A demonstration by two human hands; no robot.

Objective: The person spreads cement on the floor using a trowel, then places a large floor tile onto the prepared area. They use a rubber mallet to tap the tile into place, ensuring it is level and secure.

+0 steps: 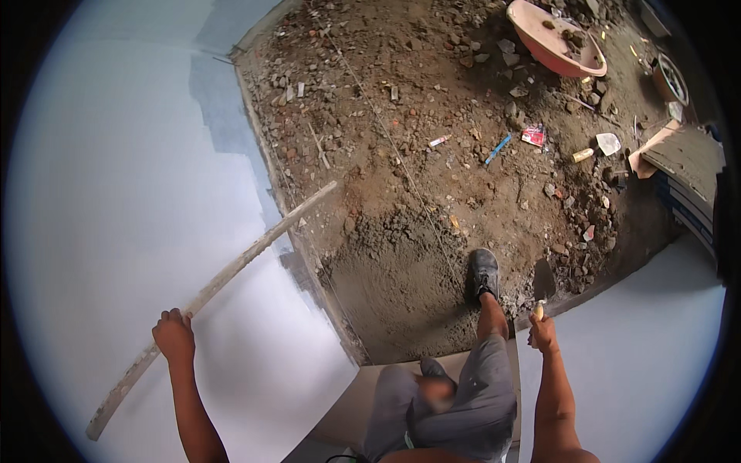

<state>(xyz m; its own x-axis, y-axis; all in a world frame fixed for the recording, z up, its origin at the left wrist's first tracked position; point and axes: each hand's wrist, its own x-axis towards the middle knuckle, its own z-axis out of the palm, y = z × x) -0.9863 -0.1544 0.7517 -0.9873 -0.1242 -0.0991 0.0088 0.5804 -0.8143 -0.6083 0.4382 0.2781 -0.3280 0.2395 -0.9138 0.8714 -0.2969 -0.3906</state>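
Observation:
My left hand [174, 333] is closed around a long, mortar-stained straightedge bar [239, 265]. The bar slants from the lower left up toward the rubble floor, in front of the pale wall. In my right hand [543, 333] is a pointing trowel [544, 282], gripped by its light handle with the dark blade pointing away from me. Between my hands, beyond my legs, lies a patch of damp grey mortar [394, 278], smooth at the near end and lumpy farther off. A thin string line [401, 158] runs lengthwise over the ground.
A pink basin [549, 38] holding some mortar lumps stands at the far right, with another bucket [670, 79] beyond it. A stack of boards or boxes [687, 174] sits at the right edge. Stones and litter cover the ground [440, 100]. White walls [262, 370] flank both sides.

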